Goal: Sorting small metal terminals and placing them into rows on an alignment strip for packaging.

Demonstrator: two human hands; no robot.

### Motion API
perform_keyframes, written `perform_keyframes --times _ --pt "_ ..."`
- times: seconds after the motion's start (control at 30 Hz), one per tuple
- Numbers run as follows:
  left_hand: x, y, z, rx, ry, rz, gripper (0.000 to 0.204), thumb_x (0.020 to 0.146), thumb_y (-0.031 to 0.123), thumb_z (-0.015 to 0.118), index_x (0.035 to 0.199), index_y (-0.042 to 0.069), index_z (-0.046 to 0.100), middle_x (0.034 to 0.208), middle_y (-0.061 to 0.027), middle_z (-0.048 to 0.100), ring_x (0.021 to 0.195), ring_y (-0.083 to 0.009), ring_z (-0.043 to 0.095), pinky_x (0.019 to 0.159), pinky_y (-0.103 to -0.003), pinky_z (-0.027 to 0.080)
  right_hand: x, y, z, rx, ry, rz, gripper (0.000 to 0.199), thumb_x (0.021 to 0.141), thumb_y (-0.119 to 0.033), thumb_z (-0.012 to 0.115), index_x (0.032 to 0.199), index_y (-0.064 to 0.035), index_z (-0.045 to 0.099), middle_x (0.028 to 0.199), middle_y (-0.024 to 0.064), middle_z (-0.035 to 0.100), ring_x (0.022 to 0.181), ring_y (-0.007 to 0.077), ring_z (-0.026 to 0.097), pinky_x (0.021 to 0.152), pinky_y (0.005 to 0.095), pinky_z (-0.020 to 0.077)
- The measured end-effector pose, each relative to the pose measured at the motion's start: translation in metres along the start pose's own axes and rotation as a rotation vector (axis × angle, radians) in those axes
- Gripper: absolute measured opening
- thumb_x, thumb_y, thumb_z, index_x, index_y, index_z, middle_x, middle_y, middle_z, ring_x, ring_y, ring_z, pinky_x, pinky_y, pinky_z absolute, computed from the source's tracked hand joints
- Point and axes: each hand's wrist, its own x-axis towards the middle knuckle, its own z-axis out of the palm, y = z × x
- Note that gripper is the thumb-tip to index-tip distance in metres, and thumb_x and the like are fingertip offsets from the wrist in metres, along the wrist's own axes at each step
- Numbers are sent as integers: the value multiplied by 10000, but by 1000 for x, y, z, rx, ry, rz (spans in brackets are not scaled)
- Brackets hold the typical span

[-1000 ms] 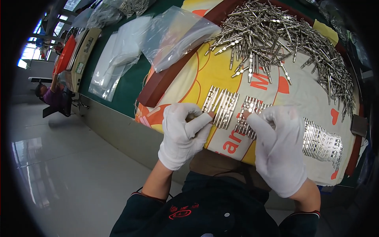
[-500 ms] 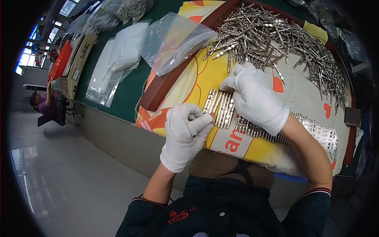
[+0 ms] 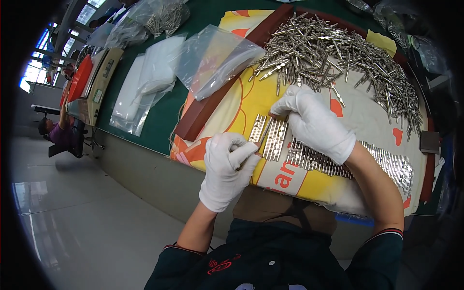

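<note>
Both my hands wear white gloves. My left hand (image 3: 226,169) is closed at the cloth's near edge, thumb and index finger pinching the near end of a slim metal pin (image 3: 266,130). Closed fingertips of my right hand (image 3: 316,121) meet that pin's far end, so it spans the gap between the hands. Just beneath lies a short row of silvery stepped metal pins (image 3: 276,141), side by side. A longer row of such pins (image 3: 386,164) runs rightward, partly covered by my right hand and forearm. Beyond my hands spreads a loose heap of pins (image 3: 333,46).
Yellow and cream patterned cloth (image 3: 365,99) covers the work surface, bordered by a dark red wooden bar (image 3: 205,108). Clear plastic bags (image 3: 215,60) lie to the left on a green tabletop (image 3: 162,113). Farther left are a red tray (image 3: 79,77) and a seated person (image 3: 60,130).
The pin between my hands now stands apart from the row, with a gap around it. My right hand has shifted slightly toward me; the left has barely moved. The view has tilted a little.
</note>
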Motion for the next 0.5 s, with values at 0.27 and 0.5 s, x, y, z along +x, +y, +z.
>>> perform_keyframes --times 0.27,0.5 --pt "-1 1 -1 0 3 -7 311 693 76 789 966 124 647 908 -46 546 827 -246 522 733 -378 384 0 -4 -2 22 -14 0 309 715 48 473 868 -6 736 859 187 673 880 361 619 833 435 493" --pt "-1 2 -1 -3 1 -13 309 696 71 789 966 120 646 909 -49 551 835 -249 528 738 -377 386 0 -5 -2 -6 -6 -11 219 774 -13 531 864 -11 731 848 184 665 881 357 613 832 430 490"
